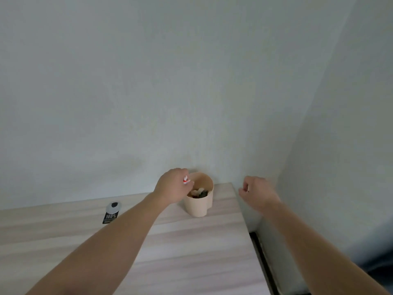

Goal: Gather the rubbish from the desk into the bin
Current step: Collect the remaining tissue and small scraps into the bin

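**Rubbish scrap [185,179] held at the bin [198,207] rim**

Left of the bin, one black tag [110,217] reading "100%" lies on the desk [191,252], with one grey-white disc [114,207] touching its far end. The left hand [173,185] pinches the single red-and-white scrap just over the bin's left rim. Right of the bin, the right hand [255,193] hovers, fingers loosely curled, nothing visible in them.

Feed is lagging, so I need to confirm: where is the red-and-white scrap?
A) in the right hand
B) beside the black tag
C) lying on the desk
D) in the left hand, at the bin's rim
D: the left hand pinches the scrap right at the left rim of the bin.
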`<state>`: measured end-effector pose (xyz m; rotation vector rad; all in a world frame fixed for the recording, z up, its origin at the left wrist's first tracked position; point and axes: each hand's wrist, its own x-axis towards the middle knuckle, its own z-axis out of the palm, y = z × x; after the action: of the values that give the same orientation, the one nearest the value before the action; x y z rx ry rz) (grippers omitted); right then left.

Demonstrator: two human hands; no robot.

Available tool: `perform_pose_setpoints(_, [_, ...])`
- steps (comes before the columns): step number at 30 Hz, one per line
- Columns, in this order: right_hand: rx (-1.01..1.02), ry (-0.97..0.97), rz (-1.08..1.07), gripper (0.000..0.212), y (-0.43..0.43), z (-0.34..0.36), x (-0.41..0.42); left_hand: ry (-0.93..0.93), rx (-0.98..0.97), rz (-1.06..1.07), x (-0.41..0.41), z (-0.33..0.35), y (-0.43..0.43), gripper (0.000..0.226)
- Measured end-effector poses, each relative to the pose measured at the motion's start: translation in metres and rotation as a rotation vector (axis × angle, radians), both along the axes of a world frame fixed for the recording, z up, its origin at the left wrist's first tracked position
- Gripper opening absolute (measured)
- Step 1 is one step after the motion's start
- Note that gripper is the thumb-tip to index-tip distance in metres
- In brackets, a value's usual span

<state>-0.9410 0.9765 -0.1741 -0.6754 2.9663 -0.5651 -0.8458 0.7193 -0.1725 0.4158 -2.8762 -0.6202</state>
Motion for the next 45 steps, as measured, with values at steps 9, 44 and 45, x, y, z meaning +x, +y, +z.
perform_pose_setpoints(9, [0.014,-0.104,0.033,0.026,0.016,-0.035,-0.063,-0.105,-0.009,0.014,-0.076,-0.019,0.018,0.021])
perform_pose_setpoints(44, [-0.010,-0.166,0.069,0.017,-0.020,-0.071,-0.111,-0.039,-0.116,0.059,-0.093,-0.055,-0.033,0.038])
perform_pose_setpoints(45, [-0.016,-0.152,0.080,0.017,-0.024,-0.068,-0.110,-0.042,-0.120,0.072,-0.087,-0.053,-0.036,0.038])
